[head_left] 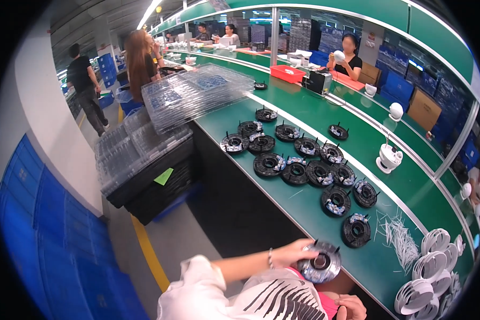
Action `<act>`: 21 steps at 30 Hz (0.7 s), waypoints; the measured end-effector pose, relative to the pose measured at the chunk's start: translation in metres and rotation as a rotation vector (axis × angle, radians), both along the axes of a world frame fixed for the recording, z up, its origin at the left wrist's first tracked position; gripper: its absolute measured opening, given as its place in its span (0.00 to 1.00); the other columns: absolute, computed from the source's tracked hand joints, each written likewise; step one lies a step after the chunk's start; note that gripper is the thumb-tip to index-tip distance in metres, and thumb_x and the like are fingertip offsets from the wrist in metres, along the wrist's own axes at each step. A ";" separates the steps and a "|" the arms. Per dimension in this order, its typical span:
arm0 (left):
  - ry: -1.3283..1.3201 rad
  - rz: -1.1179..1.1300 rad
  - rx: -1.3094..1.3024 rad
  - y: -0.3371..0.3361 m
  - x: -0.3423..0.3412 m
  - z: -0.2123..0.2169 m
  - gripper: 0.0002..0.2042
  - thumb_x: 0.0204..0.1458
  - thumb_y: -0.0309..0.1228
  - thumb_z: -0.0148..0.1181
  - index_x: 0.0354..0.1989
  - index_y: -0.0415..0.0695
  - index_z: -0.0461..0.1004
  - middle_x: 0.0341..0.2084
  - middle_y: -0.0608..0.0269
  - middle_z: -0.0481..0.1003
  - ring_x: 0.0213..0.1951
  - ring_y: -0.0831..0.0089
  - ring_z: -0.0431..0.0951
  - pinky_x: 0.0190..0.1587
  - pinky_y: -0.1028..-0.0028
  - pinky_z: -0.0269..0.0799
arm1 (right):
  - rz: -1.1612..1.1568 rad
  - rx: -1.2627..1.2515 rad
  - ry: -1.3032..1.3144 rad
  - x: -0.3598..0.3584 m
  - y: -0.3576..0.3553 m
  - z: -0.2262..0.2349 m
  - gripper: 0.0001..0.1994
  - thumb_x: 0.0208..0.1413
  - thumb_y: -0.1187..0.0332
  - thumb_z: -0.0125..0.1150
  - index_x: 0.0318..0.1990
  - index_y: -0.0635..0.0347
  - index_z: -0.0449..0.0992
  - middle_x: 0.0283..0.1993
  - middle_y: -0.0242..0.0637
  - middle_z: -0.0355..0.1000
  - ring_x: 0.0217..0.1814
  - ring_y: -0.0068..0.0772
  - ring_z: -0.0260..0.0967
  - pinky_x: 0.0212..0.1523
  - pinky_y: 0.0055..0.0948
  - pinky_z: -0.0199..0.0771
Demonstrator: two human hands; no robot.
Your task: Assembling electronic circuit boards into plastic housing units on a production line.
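My left hand (296,253), a beaded bracelet on its wrist, grips the rim of a round black plastic base (333,262) with a central hole and small blue-and-white parts in it. The base is held in front of my body, beside the near edge of the green bench (304,210). My right hand (352,308) is low, at the lower edge, below the base and apart from it. Its fingers are curled in; whether anything is between them is hidden. Several similar black bases (356,230) lie on the bench ahead, many with thin upright posts.
White strips (399,242) lie on the bench at right, beside stacked white rings (429,265). Clear plastic trays (197,96) are piled at left, overhanging the bench. A white device (389,157) stands beyond a metal rail. Across the line a person (349,61) holds a white part.
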State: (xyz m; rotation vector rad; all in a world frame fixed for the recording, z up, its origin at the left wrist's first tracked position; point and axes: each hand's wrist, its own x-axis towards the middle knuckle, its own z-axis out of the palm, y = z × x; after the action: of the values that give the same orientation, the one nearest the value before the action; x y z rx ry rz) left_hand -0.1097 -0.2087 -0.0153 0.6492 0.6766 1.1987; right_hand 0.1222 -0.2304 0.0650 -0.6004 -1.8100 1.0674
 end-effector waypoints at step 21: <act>0.648 0.437 0.578 0.049 0.054 -0.021 0.11 0.49 0.23 0.44 0.42 0.36 0.62 0.33 0.52 0.69 0.38 0.64 0.71 0.41 0.73 0.65 | -0.428 -0.291 -0.229 0.006 0.074 -0.080 0.08 0.48 0.73 0.55 0.34 0.68 0.69 0.32 0.38 0.68 0.31 0.25 0.64 0.33 0.22 0.65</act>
State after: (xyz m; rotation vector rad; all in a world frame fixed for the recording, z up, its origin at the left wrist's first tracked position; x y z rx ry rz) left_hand -0.0560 -0.1595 -0.0367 1.4669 1.0560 1.6221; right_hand 0.1286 -0.1559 -0.0151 -1.2674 -1.6180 0.9983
